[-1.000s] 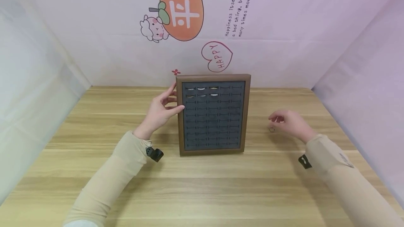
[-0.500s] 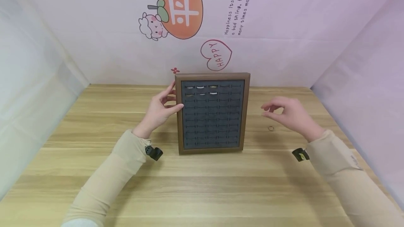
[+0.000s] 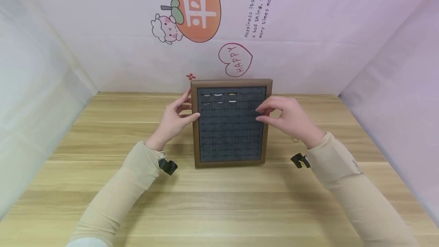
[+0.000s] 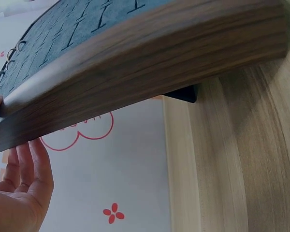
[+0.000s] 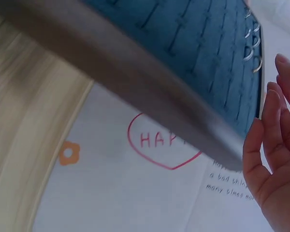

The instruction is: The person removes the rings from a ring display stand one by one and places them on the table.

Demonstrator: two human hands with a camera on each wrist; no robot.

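Observation:
A wood-framed ring display board (image 3: 231,132) stands tilted on the table, its dark padded face slotted in rows. Silver and gold rings (image 3: 232,101) fill several slots at the upper left; the right wrist view shows such rings (image 5: 257,64) edge-on. My left hand (image 3: 173,123) grips the frame's left side, thumb on the front and fingers behind, as the left wrist view also shows. In front of the board's upper right edge is my right hand (image 3: 291,117), thumb and fingers parted with nothing between them. A loose ring (image 3: 295,140) lies on the table, partly hidden by that wrist.
Beneath everything is a wood-grain table (image 3: 219,209). A printed white cloth (image 3: 308,64) rises just behind the board and along both sides. A dark support piece (image 4: 183,93) shows behind the frame in the left wrist view.
My right hand has risen from beside the loose ring and moved left to the board's right edge. The ring stays on the table. My left hand keeps its hold on the frame.

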